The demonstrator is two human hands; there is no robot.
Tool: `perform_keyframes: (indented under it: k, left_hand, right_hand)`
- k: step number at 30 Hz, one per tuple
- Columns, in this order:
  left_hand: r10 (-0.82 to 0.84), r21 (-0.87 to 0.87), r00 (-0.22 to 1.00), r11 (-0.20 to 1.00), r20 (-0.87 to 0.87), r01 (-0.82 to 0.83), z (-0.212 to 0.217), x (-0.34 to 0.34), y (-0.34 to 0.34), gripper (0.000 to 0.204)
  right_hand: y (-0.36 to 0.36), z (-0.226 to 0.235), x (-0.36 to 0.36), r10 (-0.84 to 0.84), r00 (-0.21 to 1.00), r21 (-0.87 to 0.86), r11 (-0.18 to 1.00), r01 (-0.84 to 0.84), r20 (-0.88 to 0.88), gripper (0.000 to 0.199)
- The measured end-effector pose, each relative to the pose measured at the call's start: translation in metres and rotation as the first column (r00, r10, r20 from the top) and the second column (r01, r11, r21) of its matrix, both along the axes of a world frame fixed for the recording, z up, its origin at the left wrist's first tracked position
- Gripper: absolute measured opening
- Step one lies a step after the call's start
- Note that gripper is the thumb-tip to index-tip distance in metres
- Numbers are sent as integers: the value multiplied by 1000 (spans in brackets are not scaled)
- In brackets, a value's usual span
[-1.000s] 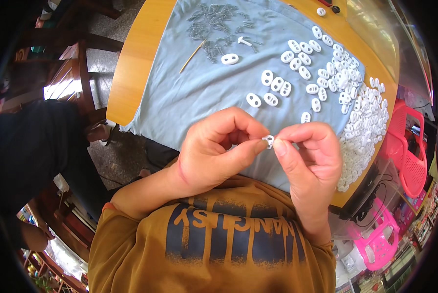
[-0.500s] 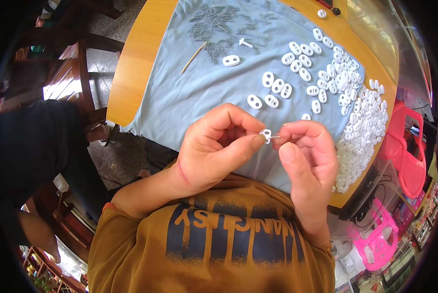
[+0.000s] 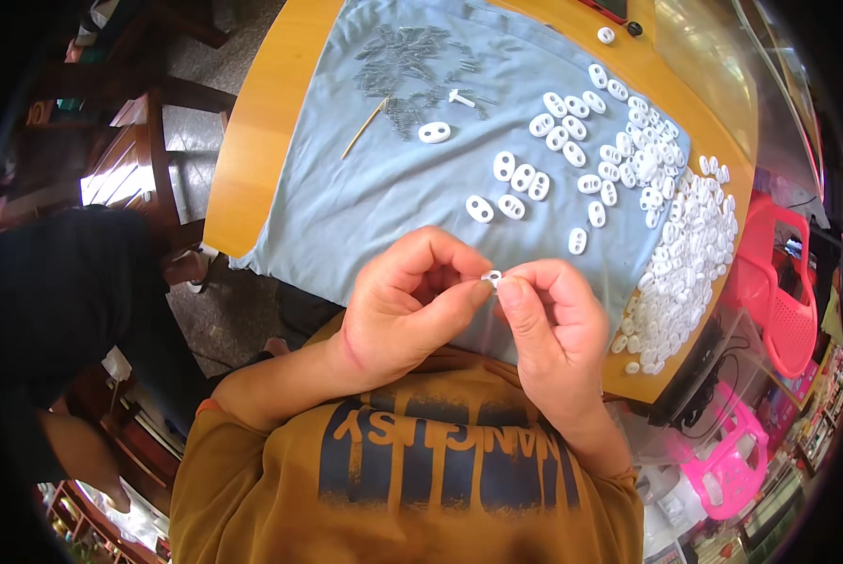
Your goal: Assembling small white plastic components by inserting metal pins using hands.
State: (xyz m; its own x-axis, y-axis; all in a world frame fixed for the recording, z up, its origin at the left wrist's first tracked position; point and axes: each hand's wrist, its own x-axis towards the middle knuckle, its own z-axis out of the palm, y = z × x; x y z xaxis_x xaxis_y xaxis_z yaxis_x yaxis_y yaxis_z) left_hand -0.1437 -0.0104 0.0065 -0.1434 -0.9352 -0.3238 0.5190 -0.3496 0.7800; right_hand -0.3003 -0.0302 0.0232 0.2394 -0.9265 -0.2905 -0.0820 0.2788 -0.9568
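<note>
Left hand grip pinched on small white piece, right hand grip clamped on same piece from other side, held above near edge of grey cloth on worktop, loose white pieces heaped right.

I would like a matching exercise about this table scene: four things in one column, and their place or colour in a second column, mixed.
Things:
1. small white piece
2. thin wooden stick
3. grey metal pins
4. plastic chair

Places or colours:
A. heaped at the far end of the grey cloth
B. pinched between the left hand and right hand
C. red, beside the table's right edge
D. lying alone on the cloth, left of the loose white pieces

Pairs: 1-B, 2-D, 3-A, 4-C
</note>
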Motion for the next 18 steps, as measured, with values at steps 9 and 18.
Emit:
perform_keyframes:
  k: [9,18]
  left_hand:
    - [67,3,998,998,13,-67,-3,3,-3,13]
    - [185,19,982,983,26,-185,-6,13,-5,15]
  right_hand:
    - [-19,3,-4,-81,963,-294,956,2,-258,12]
    - [-42,-23,6,-163,697,-598,668,-442,-698,23]
